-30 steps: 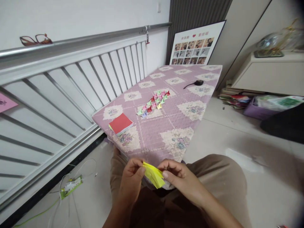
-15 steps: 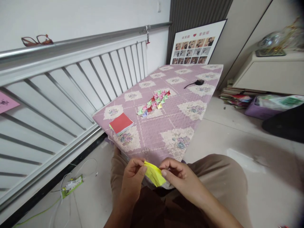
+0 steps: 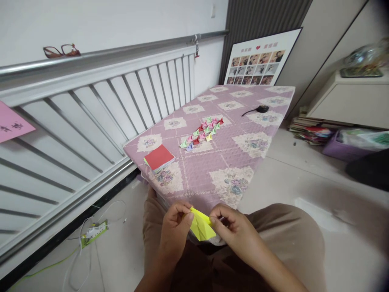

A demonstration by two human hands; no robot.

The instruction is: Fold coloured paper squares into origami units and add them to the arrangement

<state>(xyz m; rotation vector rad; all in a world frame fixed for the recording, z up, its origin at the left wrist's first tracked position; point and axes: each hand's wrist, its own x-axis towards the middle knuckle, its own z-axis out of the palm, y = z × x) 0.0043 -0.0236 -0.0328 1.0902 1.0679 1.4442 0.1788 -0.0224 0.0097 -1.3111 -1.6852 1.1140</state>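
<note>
So both hands are on one piece of paper here: the yellow paper (image 3: 201, 228) is up off the table between the two hands, right by the near corner of the purple flowered tablecloth (image 3: 197, 174) and above the person's lap. The left hand (image 3: 176, 227) has its upper left end pinched between thumb and fingers, and the right hand (image 3: 232, 225) has the right end in the same kind of pinch, so both grips are pretty narrow with just the paper in them. The paper's got creases in it and its lower edge hangs free. A bit further up on the cloth, off to the left, there's a stack of square paper (image 3: 159, 157) with a red sheet on top, sitting near the table's left edge. Beyond that and more to the middle is a bunch of little folded paper pieces (image 3: 202, 134) lined up in slanting rows, pink, green, red, plus a yellow one and a bluish one. Way back toward the far right side of the table lies a black thing with a thin tail (image 3: 262, 108), can't tell what it is.
</note>
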